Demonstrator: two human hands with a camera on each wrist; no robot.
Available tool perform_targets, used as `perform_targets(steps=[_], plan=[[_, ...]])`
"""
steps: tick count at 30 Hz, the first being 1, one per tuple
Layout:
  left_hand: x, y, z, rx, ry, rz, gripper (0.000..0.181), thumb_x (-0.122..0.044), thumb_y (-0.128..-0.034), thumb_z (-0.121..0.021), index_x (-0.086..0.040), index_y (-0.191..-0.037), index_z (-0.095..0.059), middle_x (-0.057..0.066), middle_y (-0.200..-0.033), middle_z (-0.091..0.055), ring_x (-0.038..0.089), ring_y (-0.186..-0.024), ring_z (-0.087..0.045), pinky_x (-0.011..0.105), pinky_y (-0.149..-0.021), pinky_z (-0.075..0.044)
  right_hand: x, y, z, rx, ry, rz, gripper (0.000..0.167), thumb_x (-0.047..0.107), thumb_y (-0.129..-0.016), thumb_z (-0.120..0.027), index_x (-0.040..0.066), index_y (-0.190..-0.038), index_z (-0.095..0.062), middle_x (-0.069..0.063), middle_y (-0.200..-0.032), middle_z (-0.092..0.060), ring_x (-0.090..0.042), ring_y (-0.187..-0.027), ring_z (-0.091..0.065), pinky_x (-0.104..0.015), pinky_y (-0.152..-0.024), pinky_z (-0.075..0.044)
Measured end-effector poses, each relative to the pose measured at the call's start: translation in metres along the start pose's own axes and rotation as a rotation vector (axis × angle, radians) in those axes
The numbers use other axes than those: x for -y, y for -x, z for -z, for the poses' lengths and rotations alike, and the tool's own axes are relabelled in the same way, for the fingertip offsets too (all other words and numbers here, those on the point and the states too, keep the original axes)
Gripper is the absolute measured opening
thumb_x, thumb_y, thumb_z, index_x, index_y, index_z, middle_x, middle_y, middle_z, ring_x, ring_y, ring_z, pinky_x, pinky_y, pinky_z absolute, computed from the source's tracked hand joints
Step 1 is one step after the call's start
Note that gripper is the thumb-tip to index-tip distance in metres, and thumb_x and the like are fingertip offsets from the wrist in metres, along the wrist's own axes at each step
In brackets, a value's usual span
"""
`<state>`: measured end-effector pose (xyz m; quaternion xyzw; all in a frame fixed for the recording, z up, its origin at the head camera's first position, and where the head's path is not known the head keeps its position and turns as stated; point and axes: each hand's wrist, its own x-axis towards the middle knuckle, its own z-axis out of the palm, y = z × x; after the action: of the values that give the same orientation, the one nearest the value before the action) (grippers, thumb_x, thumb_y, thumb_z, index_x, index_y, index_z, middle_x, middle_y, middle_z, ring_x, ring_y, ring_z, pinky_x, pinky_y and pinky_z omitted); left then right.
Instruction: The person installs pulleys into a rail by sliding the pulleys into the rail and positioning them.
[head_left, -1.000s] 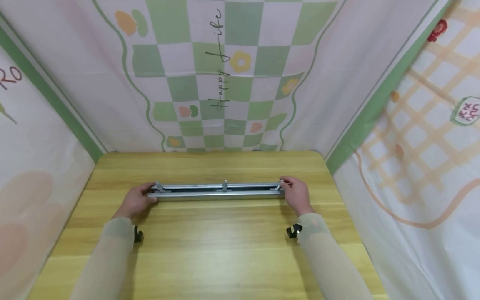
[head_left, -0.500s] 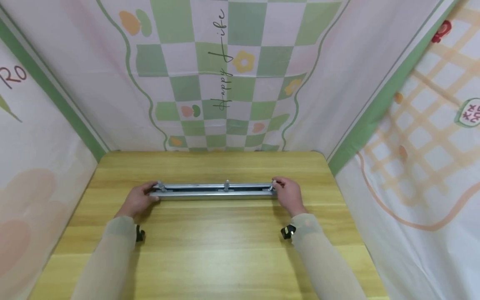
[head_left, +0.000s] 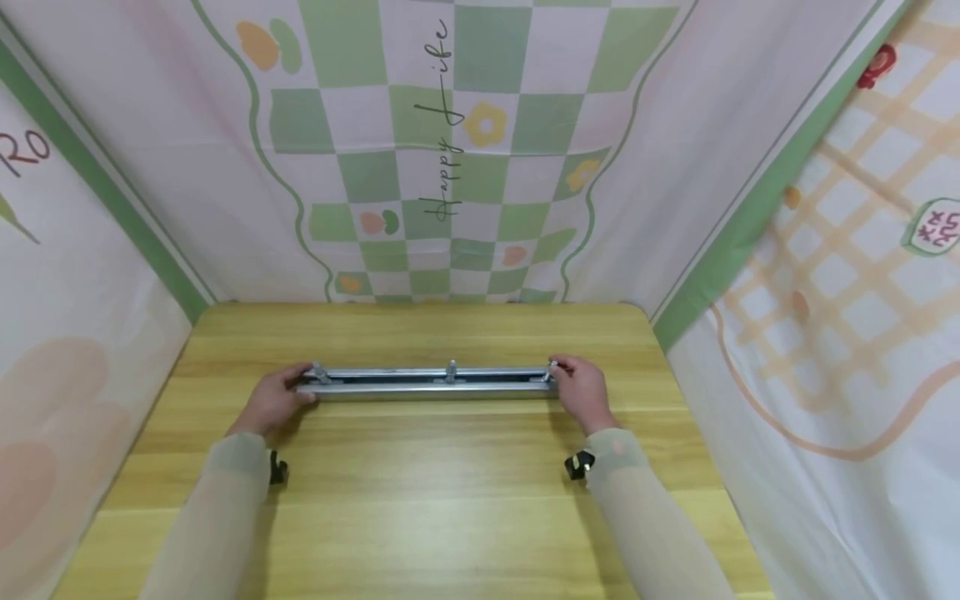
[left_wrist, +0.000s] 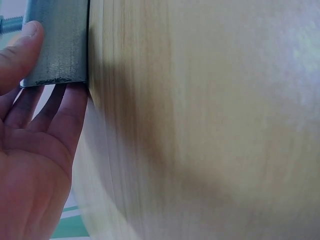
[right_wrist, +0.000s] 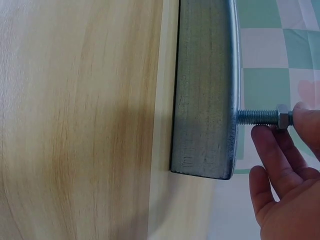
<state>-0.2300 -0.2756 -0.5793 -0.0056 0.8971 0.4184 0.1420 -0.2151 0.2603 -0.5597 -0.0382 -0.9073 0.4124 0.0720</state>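
Observation:
A long grey metal strut channel lies across the table, slot upward, with three upright bolts along it. My left hand grips its left end. In the left wrist view the thumb lies against the channel's side and the fingers reach behind its end, partly hidden. A threaded bolt shows beside that thumb. My right hand is at the right end, pinching the bolt near its hex nut between thumb and fingers. The middle bolt stands untouched.
The wooden table has rounded far corners. A green-and-white checked cloth hangs behind it, with patterned cloths on both sides. A small black device is worn at the right wrist, another at the left.
Over the last second my right hand and its bolt have shifted slightly left along the channel, with a small move back right lately. The left hand stays on its end.

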Motion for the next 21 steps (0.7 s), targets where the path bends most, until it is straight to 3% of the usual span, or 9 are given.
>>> perform_targets(steps=[6,13,17,21], plan=[[0.000,0.000,-0.002,0.002,-0.008,-0.006,0.072,-0.022,-0.0925,-0.069,-0.009,-0.154,-0.035,0.026,-0.155,-0.031,0.051,-0.139,-0.026,0.068,-0.111,-0.021,-0.002,0.000,0.001,0.000,-0.004,-0.008,0.029,0.019,-0.100,-0.061,0.004,-0.124,-0.068,-0.014,-0.114,-0.069,-0.029,-0.101,-0.063,-0.045,-0.084,-0.055],[-0.006,-0.008,-0.012,0.017,0.000,-0.061,0.076,-0.019,-0.0955,-0.065,-0.006,-0.157,-0.024,0.030,-0.155,-0.028,0.053,-0.139,-0.024,0.066,-0.112,-0.020,-0.009,0.012,0.019,-0.010,-0.074,-0.024,0.052,0.034,-0.099,-0.062,0.010,-0.143,-0.053,-0.016,-0.136,-0.056,-0.034,-0.125,-0.051,-0.058,-0.105,-0.040],[-0.005,0.005,-0.020,0.003,-0.016,-0.090,0.081,-0.022,-0.0983,-0.062,0.000,-0.158,-0.011,0.032,-0.158,-0.016,0.052,-0.142,-0.015,0.065,-0.114,-0.012,-0.014,0.027,0.037,-0.049,0.000,-0.015,0.061,0.041,-0.100,-0.058,0.009,-0.150,-0.043,-0.020,-0.146,-0.047,-0.040,-0.133,-0.042,-0.062,-0.108,-0.033],[-0.006,0.030,-0.026,-0.054,-0.136,-0.115,0.079,-0.030,-0.1023,-0.055,0.006,-0.155,-0.008,0.034,-0.158,-0.005,0.054,-0.143,-0.006,0.067,-0.113,-0.007,-0.015,0.043,0.051,-0.078,0.147,-0.013,0.065,0.046,-0.101,-0.051,0.005,-0.150,-0.040,-0.024,-0.150,-0.040,-0.046,-0.135,-0.036,-0.068,-0.109,-0.026]])
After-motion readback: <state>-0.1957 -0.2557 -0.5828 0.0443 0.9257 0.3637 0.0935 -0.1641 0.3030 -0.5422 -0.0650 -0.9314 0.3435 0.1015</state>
